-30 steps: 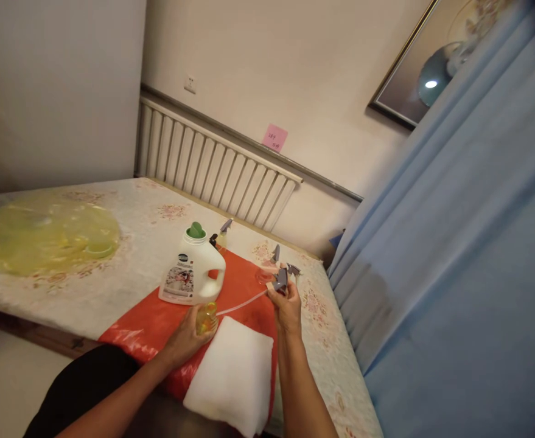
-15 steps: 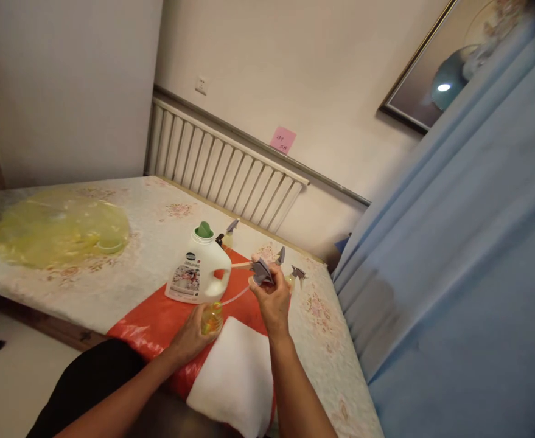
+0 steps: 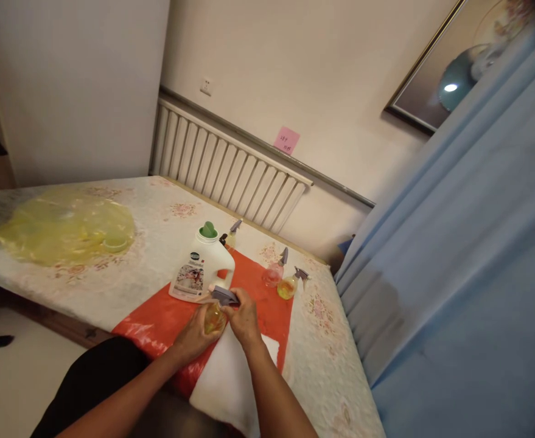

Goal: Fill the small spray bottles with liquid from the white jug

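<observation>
My left hand [image 3: 197, 334] is wrapped round a small clear bottle [image 3: 214, 319] holding yellow liquid. On top of that bottle sits a grey trigger spray head [image 3: 224, 296], gripped in the fingers of my right hand [image 3: 245, 315]; its tube no longer shows. Just behind stands a white jug [image 3: 202, 267] with a printed label and a green piece [image 3: 208, 229] in its mouth. Under my hands lie a red plastic sheet [image 3: 153, 316] and a folded white cloth [image 3: 224, 383].
A pink spray bottle [image 3: 272, 275] and a yellow spray bottle [image 3: 288, 288] stand to the right; another spray bottle [image 3: 232, 238] is behind the jug. A yellow plastic bag [image 3: 66, 228] lies left on the floral tablecloth [image 3: 322, 359]. A blue curtain [image 3: 468, 243] hangs at the right.
My right hand has brought the spray head down and left onto the bottle, and its tube has gone from view. My left hand still holds the bottle.
</observation>
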{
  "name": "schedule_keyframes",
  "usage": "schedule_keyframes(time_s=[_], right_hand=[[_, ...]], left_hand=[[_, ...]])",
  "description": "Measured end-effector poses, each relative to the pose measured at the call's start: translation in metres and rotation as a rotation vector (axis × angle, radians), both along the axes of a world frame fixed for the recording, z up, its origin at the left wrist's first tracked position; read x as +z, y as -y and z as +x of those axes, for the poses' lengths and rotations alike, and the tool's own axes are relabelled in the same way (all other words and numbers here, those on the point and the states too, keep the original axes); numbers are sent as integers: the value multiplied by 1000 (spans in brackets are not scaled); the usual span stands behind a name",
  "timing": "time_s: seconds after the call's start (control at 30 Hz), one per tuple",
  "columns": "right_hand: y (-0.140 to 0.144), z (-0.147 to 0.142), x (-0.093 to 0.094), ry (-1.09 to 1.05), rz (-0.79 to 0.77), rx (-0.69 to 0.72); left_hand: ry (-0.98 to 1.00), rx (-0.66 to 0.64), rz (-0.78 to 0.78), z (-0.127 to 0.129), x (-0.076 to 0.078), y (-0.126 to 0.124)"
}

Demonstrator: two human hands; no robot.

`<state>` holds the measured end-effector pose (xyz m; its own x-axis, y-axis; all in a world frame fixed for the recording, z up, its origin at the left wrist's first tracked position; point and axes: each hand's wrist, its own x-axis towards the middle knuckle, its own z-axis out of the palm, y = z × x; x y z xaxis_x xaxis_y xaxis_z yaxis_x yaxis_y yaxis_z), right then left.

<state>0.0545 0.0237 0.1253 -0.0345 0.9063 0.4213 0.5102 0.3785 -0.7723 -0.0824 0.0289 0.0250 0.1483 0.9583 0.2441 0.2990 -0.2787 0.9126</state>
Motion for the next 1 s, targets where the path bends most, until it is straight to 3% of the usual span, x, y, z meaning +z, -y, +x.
schedule_keyframes(time_s=[0.17, 0.57, 1.0], right_hand=[[-4, 2, -8, 18, -29, 8], [-11, 1, -3, 80, -77, 60], [-5, 0, 1, -43, -59, 42]], left_hand=[[6, 12, -2, 0, -4, -1], [-18, 38, -17, 2, -12, -5], [-22, 16, -2, 1, -12, -5]])
